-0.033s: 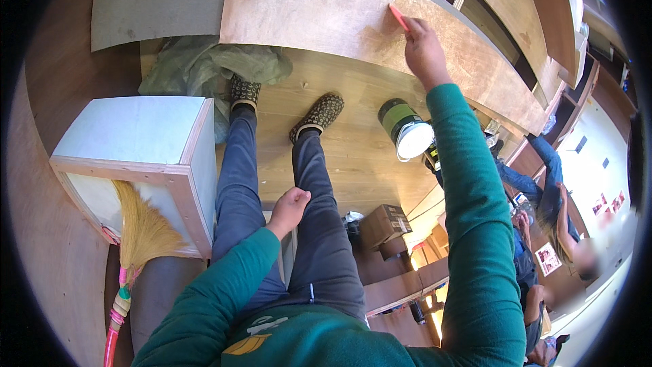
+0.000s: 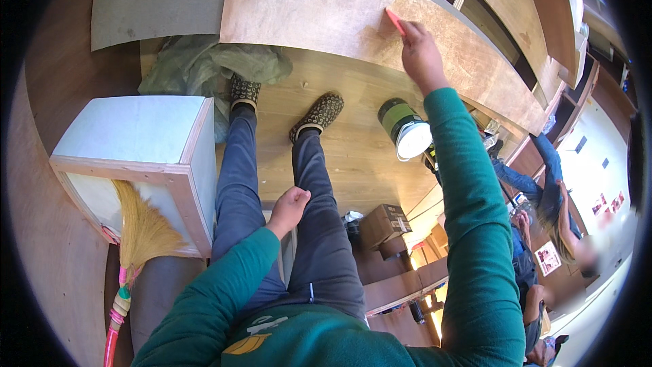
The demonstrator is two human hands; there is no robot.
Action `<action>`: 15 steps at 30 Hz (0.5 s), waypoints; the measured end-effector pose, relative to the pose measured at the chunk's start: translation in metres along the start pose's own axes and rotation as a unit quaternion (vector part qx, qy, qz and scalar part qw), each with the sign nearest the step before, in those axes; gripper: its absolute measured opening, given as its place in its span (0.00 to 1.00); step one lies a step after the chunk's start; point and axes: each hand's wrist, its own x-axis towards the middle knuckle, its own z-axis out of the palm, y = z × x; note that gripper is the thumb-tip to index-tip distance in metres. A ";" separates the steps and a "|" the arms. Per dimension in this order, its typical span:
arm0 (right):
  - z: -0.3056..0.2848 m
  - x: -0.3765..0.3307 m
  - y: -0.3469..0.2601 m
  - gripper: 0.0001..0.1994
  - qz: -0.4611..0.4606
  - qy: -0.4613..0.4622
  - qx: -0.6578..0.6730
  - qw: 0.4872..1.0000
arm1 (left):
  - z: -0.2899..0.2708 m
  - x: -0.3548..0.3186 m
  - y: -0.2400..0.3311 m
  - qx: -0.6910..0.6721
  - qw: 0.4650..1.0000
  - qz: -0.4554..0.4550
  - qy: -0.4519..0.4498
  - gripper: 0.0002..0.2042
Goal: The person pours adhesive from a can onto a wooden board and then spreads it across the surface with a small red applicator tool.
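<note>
My right hand (image 2: 421,54) is closed on a flat red spreader (image 2: 394,20), reached out over a pale plywood sheet (image 2: 299,7). The spreader's tip meets the sheet's surface. To the right of the tip the wood looks darker and shiny, as if coated; to the left it is paler and dull. My left hand (image 2: 288,212) hangs over my thighs, fingers curled in, with nothing seen in it.
A green and black bucket (image 2: 399,121) with a white top stands on the floor below the sheet. To the left are a white box (image 2: 132,129), a straw broom (image 2: 144,224) and crumpled plastic (image 2: 193,64). A cardboard box (image 2: 384,228) lies nearer. Other people (image 2: 550,194) are at the right.
My right hand and the spreader have shifted slightly left along the plywood sheet. My left hand has stayed in place.
</note>
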 end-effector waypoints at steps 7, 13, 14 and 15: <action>0.027 -0.075 -0.047 0.20 -0.059 -0.024 -0.027 0.998 | 0.002 0.004 -0.008 -0.030 1.000 -0.002 -0.001 0.19; 0.026 -0.111 -0.065 0.19 -0.020 -0.130 0.103 0.986 | -0.004 -0.001 0.010 -0.019 1.000 -0.018 0.002 0.19; 0.020 -0.110 -0.071 0.18 -0.014 -0.130 0.126 0.983 | -0.002 0.000 0.007 -0.023 1.000 -0.018 0.003 0.19; 0.014 -0.107 -0.074 0.17 0.012 -0.121 0.151 0.981 | -0.001 0.002 0.003 -0.029 0.999 -0.017 0.002 0.19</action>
